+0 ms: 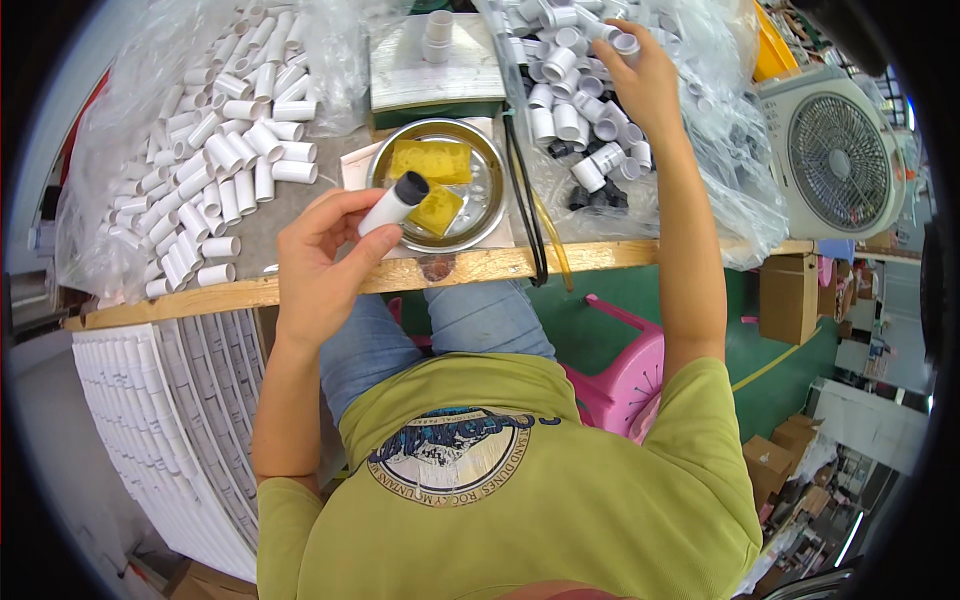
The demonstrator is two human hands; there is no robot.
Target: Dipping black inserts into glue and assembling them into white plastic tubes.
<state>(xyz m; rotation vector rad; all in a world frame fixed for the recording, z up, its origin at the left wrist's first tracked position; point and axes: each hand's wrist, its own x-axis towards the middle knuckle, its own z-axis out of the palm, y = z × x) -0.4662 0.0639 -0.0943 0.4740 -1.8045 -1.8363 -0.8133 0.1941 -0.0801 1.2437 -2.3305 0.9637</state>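
The left hand [330,250] pinches a white plastic tube with a black end piece [385,213] between thumb and fingers, holding it tilted, black end up, over the near left rim of a round, shiny metal bowl [491,150]. Two yellow sponge-like pieces [430,160] lie in that bowl.

The right hand [645,85] reaches to the far right of the worktop [345,262], thumb and fingers curved about a short white plastic fitting [626,45] — whether they are pressed against it, I cannot tell. Beneath and around that hand is a heap of similar white fittings [565,125], with black pieces [598,196] near its lower edge and clear plastic sheeting [735,190] to its right.

Left of the bowl spreads a large pile of white cylindrical tubes [225,155]. Behind the bowl sits a silver-topped block with a dark green front [437,85] — another white fitting [437,38] stands upright on it. Black cables [524,200] run down to the bowl's right.
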